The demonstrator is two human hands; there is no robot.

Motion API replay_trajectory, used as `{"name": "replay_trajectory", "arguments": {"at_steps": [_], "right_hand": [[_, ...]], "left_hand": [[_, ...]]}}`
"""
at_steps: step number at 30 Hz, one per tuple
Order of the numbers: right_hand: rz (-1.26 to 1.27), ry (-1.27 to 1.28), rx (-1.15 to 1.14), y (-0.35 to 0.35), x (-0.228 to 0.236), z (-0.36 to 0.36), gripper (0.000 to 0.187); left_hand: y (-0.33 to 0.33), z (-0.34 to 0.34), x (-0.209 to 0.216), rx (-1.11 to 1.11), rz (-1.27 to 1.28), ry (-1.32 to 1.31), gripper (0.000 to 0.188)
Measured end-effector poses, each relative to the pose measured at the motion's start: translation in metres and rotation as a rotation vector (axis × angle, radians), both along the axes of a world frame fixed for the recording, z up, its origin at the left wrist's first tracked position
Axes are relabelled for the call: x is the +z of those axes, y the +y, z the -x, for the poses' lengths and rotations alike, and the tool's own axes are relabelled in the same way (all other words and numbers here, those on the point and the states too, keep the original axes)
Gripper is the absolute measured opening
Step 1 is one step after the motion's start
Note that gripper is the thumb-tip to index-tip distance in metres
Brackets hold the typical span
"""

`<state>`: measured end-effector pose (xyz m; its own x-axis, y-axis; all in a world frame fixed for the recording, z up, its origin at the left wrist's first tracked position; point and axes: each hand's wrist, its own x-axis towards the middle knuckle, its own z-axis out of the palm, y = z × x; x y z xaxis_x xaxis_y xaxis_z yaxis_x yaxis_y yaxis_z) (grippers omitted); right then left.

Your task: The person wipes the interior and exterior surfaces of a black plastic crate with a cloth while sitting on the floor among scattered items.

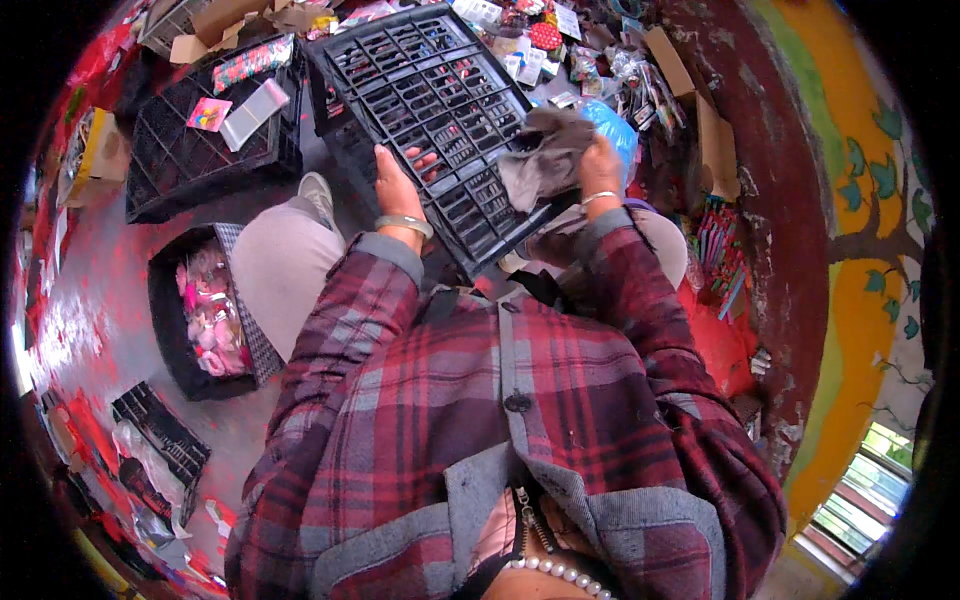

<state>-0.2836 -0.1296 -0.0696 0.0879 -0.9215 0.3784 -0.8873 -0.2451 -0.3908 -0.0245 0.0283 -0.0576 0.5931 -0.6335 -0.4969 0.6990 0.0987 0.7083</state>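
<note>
A black plastic crate point(430, 110) with a slatted grid is tilted up in front of me. My left hand point(400, 190) grips its near left edge, the thumb on the outside and fingertips showing through the slots. In my right hand point(600, 170), slightly blurred, is a bunched grey-brown cloth point(548, 160) that lies against the crate's right side. The fingers of the right hand are partly hidden behind the cloth.
Another black crate point(160, 150) stands at the left with packets on top. A black fabric bin point(215, 310) of pink items sits by my left knee. Small packaged goods point(530, 50) and an open cardboard box point(710, 130) lie beyond, near the painted wall point(860, 200) at right.
</note>
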Motion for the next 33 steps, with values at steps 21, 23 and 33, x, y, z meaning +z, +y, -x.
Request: {"name": "replay_trajectory", "arguments": {"at_steps": [21, 23, 33], "right_hand": [[-0.422, -0.057, 0.85, 0.17, 0.079, -0.053, 0.035], [-0.43, -0.06, 0.992, 0.177, 0.069, -0.062, 0.036], [-0.493, 0.022, 1.244, 0.159, 0.072, -0.035, 0.013]], "left_hand": [[-0.001, 0.0, -0.002, -0.006, 0.02, -0.009, 0.063], [-0.001, 0.001, 0.005, -0.013, 0.025, -0.007, 0.063], [-0.002, -0.001, 0.0, 0.0, 0.024, 0.008, 0.062]]}}
